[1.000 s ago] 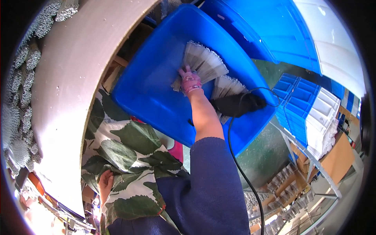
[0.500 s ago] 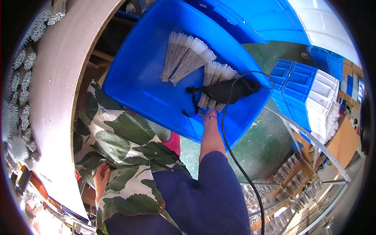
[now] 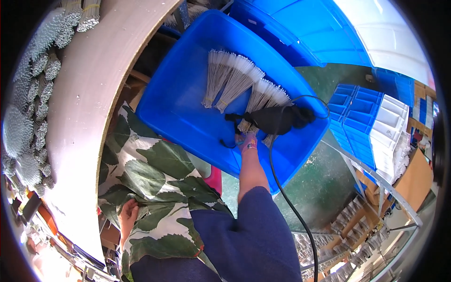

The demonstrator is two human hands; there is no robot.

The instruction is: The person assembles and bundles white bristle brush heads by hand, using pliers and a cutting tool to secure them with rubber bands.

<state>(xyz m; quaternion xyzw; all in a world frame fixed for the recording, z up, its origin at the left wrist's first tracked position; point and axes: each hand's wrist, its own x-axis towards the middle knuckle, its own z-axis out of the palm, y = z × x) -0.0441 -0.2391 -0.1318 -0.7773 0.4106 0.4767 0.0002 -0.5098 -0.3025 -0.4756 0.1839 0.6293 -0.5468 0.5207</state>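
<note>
Blue tub (image 3: 178, 115): wire bundles (image 3: 240, 77), banded presumably against scattering; right hand (image 3: 248, 141) at narrow ends, left hand (image 3: 128, 214) at apron (image 3: 164, 160), both hands' grips unclear.

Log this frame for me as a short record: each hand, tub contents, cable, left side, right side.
Right hand: pink-gloved hand at the near ends of the wire bundles under the black item; grip unclear
Left hand: bare hand against the leaf-print cloth; finger closure unclear
Tub: blue tub with more wire bundles fanned out; black item across the right-hand ones
Cable: black cable passing over the tub's rim
Left side: pale board, many bundles along its far edge
Right side: stacked blue and white crates
</note>
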